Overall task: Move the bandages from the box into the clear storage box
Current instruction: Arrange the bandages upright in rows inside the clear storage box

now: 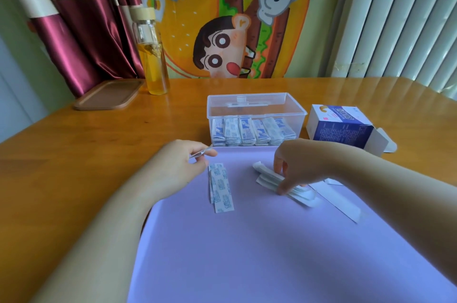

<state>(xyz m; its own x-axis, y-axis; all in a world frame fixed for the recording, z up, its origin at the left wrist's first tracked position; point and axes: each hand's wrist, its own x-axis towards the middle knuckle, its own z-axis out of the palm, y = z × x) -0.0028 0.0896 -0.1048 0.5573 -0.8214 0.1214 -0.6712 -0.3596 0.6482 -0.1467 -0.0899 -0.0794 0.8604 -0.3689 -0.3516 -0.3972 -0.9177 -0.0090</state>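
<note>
Head view, everything referenced to the clear storage box [256, 115], which sat lidless on the counter [99, 142]. Stacked bandages [247, 133] stood on edge in a row inside it, against its front wall.

The cardboard box [338, 127] lay on its side just right of the storage box, with its end flap open toward me.

A purple mat [247, 253] ran from the storage box's front edge back to me.

My left hand [188, 161] was in front of the storage box's left corner, with thumb and fingers pinching a single bandage [201, 153] clear of the mat.

Two flat bandages [221, 186] lay overlapped on the mat, in front of the storage box and just beside that hand.

My right hand [296, 166] was in front of the storage box's right corner, with fingers and thumb gripping a bundle of bandages [269, 177] that rested on the mat. The bundle's near end was blurred.

A loose white strip [341, 200] lay on the mat, further right and nearer me.

A bottle [153, 55] of yellow liquid and a brown tray [108, 95] stood well left of the storage box and behind it.
</note>
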